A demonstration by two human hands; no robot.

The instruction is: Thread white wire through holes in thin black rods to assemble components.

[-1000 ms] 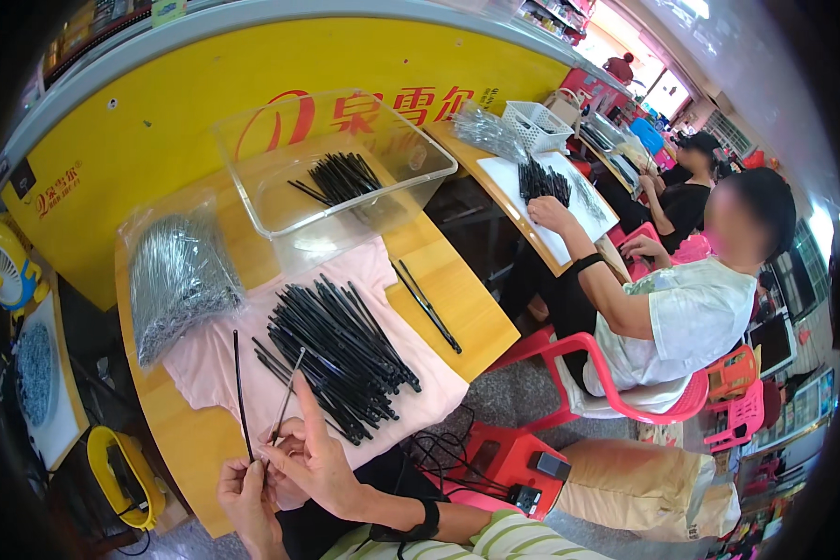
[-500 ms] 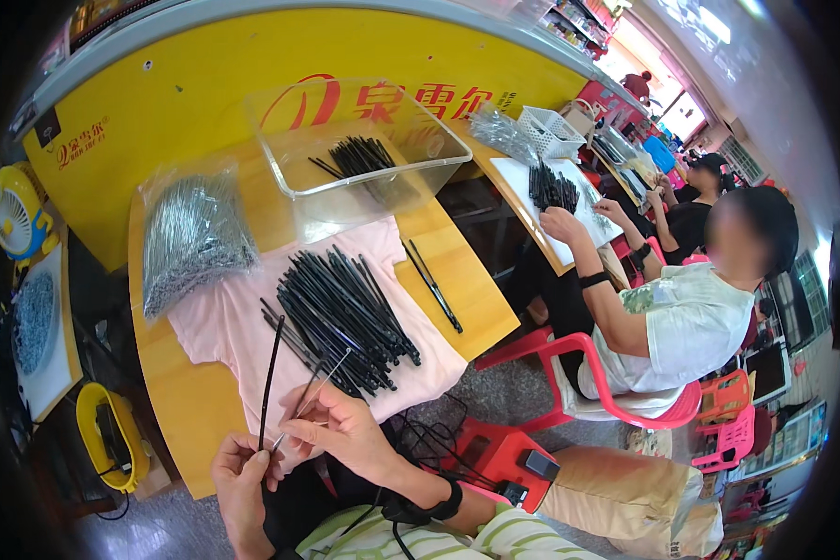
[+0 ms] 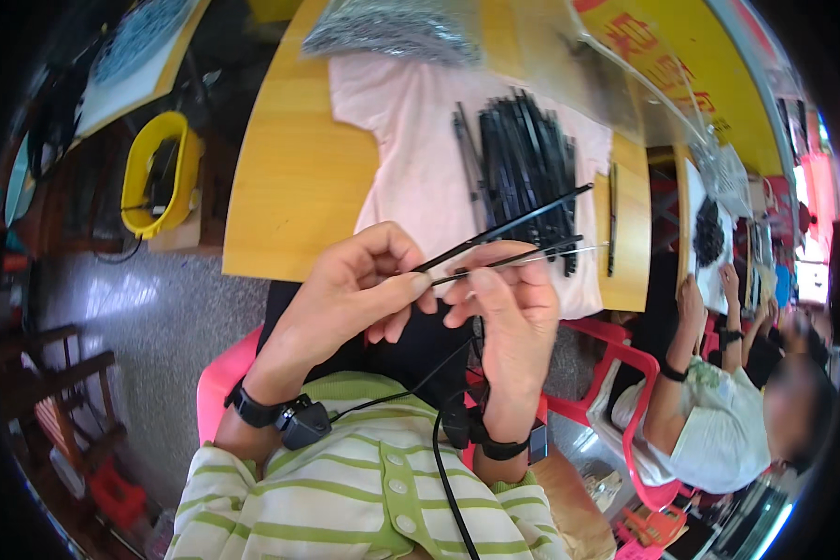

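Moved: upper black strip [image 3: 532, 216], now slanting right across the view of the strip pile [image 3: 525, 154]. Left hand [image 3: 369, 287]: fingers clamped on its near end. Right hand [image 3: 513, 322]: fingers pinched around the lower strip [image 3: 566, 244]. Pile: on pink cloth [image 3: 403, 140], bench [image 3: 280, 205].

On the table [image 3: 271, 205] lies a cloth [image 3: 397, 140] bearing a pile of rods [image 3: 532, 177] on its right part, with a bag of wires [image 3: 392, 33] behind it, a bin [image 3: 639, 89] behind to the right, and loose rods [image 3: 612, 219] just right of it. At the near side, the left hand [image 3: 350, 289] and right hand [image 3: 513, 313] sit side by side, an upper rod [image 3: 495, 230] and lower rod [image 3: 532, 254] reaching rightward from the left fingertips, before the pile. A bucket [image 3: 187, 168] stands left of the table; a co-worker [image 3: 719, 434] sits to the right.
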